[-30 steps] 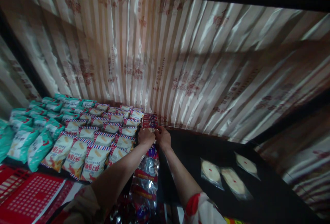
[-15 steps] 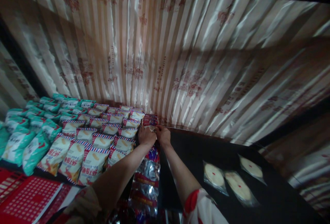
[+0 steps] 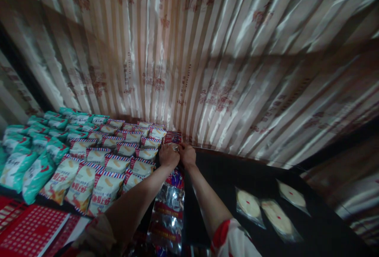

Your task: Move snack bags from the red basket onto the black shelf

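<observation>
My left hand (image 3: pixel 168 155) and my right hand (image 3: pixel 188 155) are side by side at the back of the black shelf, fingers closed. A small silvery end of a foil snack packet (image 3: pixel 175 149) shows between them; the rest of it is hidden by the fingers. Just behind the hands lies a red-purple packet (image 3: pixel 172 137). Below them, between my forearms, a row of shiny red and purple foil packets (image 3: pixel 168 206) runs towards me. Cream snack bags with striped edges (image 3: pixel 147 154) stand close to my left hand.
Teal snack bags (image 3: pixel 38 162) fill the far left. A red plastic basket (image 3: pixel 32 229) stands at the front left. On the black shelf (image 3: pixel 216 178) to the right lie flat round pieces in clear wrappers (image 3: pixel 248 203). A shiny printed curtain (image 3: pixel 189 67) hangs behind.
Both hands stay in nearly the same spot, with the fingers shifting slightly around the packet. The view has moved a little, so the wrapped pieces appear slightly lower and farther right.
</observation>
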### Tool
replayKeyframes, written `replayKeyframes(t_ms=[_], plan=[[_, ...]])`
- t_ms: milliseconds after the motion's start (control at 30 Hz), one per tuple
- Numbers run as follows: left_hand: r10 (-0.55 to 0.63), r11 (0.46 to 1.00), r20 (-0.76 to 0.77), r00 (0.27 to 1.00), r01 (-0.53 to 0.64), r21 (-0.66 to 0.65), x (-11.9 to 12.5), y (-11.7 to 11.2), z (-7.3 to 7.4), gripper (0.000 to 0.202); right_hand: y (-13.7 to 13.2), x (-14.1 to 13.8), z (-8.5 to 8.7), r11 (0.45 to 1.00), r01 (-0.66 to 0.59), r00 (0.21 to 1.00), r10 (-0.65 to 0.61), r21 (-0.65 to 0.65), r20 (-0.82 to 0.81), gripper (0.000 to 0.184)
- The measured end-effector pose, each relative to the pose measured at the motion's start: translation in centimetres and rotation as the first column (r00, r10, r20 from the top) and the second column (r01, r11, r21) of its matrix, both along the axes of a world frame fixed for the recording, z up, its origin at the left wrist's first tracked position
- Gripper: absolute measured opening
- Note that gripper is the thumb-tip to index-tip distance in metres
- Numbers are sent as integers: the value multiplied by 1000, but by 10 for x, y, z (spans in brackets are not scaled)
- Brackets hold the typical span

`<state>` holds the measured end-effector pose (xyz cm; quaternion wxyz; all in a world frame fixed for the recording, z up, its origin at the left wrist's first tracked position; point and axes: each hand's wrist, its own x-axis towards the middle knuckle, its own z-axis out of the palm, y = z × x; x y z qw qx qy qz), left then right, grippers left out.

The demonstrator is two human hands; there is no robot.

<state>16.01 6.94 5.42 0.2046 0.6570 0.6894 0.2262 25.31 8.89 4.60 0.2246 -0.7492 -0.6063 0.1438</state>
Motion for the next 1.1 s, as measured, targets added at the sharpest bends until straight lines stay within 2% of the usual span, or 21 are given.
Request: replayKeyframes(t_ms=[333, 700, 1100], plan=[[14, 1000, -62, 998, -15, -5, 1, 2, -4, 37, 0, 0, 1, 999, 13, 1000, -12, -45, 21, 27], [47, 995, -84, 995, -54, -86, 6, 0, 0, 42, -1, 0, -1, 1000, 7, 1000, -7, -30, 16, 26], [60, 994, -114, 992, -70, -85, 6, -8, 9, 38, -7, 1, 1, 1000, 12, 1000, -12, -15, -3, 27]])
